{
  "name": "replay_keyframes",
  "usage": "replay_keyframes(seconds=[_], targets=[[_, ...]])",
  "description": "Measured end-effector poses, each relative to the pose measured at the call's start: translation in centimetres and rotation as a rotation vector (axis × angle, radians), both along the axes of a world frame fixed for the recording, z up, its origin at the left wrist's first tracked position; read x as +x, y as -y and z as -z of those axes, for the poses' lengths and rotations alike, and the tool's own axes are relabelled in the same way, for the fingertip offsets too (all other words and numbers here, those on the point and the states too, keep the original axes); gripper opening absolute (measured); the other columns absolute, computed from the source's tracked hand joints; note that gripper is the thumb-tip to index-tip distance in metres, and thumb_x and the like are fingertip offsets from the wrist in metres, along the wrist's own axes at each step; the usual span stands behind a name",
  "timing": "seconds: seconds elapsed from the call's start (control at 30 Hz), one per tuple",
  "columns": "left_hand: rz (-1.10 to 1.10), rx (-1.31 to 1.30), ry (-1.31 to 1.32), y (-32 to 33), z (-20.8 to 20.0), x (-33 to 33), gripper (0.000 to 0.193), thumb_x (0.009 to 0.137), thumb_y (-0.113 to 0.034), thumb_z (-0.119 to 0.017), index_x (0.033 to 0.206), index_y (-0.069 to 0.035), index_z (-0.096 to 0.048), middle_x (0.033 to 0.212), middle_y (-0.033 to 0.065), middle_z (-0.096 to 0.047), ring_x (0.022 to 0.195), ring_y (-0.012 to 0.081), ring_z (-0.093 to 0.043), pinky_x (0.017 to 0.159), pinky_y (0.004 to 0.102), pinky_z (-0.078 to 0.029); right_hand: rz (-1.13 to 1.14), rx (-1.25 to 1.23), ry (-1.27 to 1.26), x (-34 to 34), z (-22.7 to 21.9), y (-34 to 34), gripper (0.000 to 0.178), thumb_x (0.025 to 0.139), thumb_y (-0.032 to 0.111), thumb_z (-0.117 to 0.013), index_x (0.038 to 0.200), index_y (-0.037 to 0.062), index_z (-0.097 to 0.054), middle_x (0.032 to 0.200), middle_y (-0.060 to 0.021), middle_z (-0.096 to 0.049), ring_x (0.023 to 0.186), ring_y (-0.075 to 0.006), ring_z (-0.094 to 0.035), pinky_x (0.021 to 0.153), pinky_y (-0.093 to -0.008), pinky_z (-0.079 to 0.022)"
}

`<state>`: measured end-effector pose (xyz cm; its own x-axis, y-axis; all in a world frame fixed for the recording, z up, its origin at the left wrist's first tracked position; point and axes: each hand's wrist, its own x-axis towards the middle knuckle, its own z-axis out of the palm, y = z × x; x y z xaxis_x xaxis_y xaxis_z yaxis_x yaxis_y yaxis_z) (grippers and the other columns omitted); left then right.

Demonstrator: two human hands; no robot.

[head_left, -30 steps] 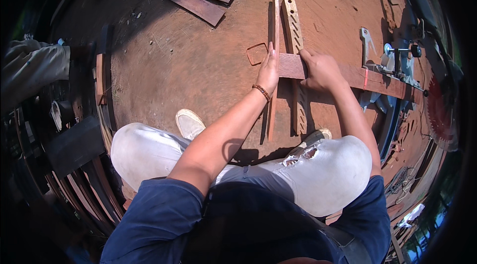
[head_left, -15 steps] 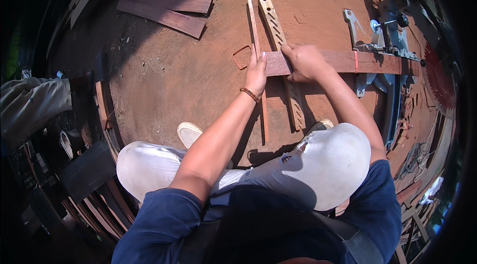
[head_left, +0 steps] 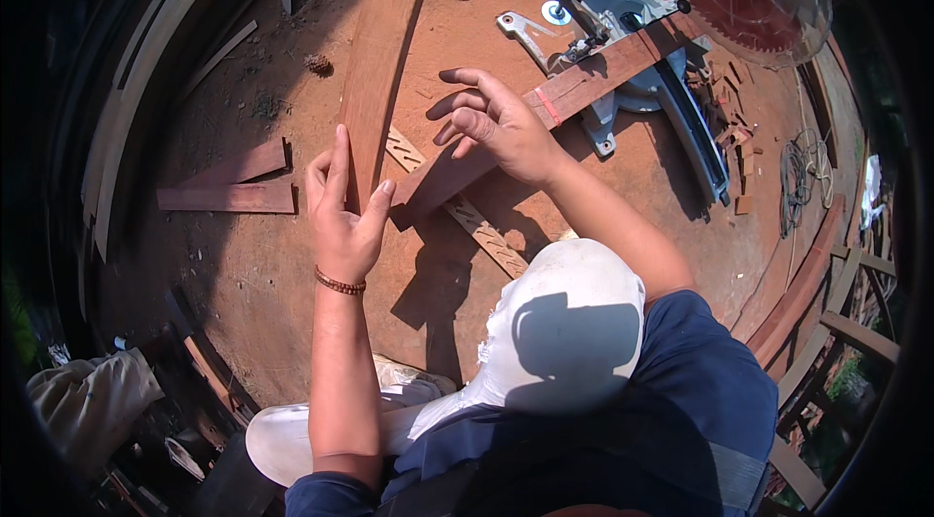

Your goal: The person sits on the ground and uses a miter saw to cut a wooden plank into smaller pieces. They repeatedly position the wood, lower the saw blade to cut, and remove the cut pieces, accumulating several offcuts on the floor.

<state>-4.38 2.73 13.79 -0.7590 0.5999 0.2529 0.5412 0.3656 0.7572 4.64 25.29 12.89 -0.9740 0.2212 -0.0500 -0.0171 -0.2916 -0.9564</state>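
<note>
My left hand (head_left: 345,225) grips the lower end of a long reddish-brown board (head_left: 384,50), its thumb on one side and its fingers on the other. That board runs up past the top edge of the view, broad face showing. My right hand (head_left: 506,133) is open, fingers spread, over the near end of a second reddish board (head_left: 593,74). Whether its palm touches this board I cannot tell. The second board reaches back onto the mitre saw (head_left: 632,21) and has a red band (head_left: 548,106) across it.
A pale slotted wooden strip (head_left: 486,240) passes beneath the boards. Two board offcuts (head_left: 229,196) lie on the ground at left. The saw's red toothed blade (head_left: 749,6) is at upper right, with wood scraps (head_left: 735,138) and a coiled cable (head_left: 803,186) nearby.
The view has turned toward the saw. The board in my left hand has gone from edge-on to broad face showing. My right hand has loosened from the second board, its fingers spreading.
</note>
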Motion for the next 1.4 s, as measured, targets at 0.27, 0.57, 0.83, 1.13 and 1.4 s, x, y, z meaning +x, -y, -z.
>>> replay_keyframes(seconds=[0.27,0.57,0.83,1.13,1.4], targets=[[0.455,-0.499,0.119,-9.2,-0.5,6.8,0.088,0.066,-0.026,-0.080,0.146,-0.013,-0.044,0.104,0.0162,-0.052,0.096,0.0348,-0.061,0.083,0.0433,-0.053,0.652,-0.244,-0.007,12.6,5.1,-4.8,0.033,0.098,0.014,-0.055,0.125,-0.0054,-0.056,0.119,-0.0099,-0.064,0.106,-0.0156,-0.060,0.096,-0.0305,-0.045],[0.387,-0.286,-0.092,-10.3,-2.1,1.9,0.083,0.061,-0.026,-0.076,0.138,-0.009,-0.050,0.101,0.0151,-0.056,0.091,0.0323,-0.063,0.078,0.0424,-0.054,0.092,1.510,0.294,10.2,6.7,-11.1,0.043,0.079,0.008,-0.064,0.122,0.0044,-0.063,0.130,-0.0198,-0.056,0.127,-0.0398,-0.049,0.111,-0.0510,-0.038],[0.249,-0.288,-0.312,-8.0,-4.8,-2.4,0.081,0.060,-0.019,-0.075,0.138,-0.009,-0.053,0.101,0.0139,-0.058,0.087,0.0301,-0.064,0.076,0.0397,-0.054,0.294,1.578,-0.188,10.3,9.1,-14.0,0.020,0.071,0.006,-0.063,0.091,0.0042,-0.065,0.103,-0.0102,-0.063,0.108,-0.0308,-0.059,0.105,-0.0481,-0.043],[0.362,-0.481,-0.058,-9.5,-1.2,1.8,0.082,0.061,-0.022,-0.076,0.138,-0.008,-0.051,0.106,0.0152,-0.058,0.098,0.0325,-0.063,0.084,0.0409,-0.054,0.431,1.219,0.819,21.3,11.8,-11.6,0.026,0.086,0.010,-0.067,0.109,-0.0010,-0.068,0.102,-0.0146,-0.068,0.095,-0.0300,-0.065,0.087,-0.0384,-0.051],[0.385,-0.483,-0.061,-14.7,4.3,3.4,0.076,0.066,-0.022,-0.076,0.136,-0.005,-0.051,0.119,0.0171,-0.058,0.112,0.0348,-0.060,0.098,0.0424,-0.051,0.737,-0.053,0.340,14.0,9.2,-10.8,0.030,0.099,0.027,-0.065,0.112,0.0006,-0.060,0.093,-0.0075,-0.067,0.078,-0.0118,-0.065,0.064,-0.0236,-0.051]])
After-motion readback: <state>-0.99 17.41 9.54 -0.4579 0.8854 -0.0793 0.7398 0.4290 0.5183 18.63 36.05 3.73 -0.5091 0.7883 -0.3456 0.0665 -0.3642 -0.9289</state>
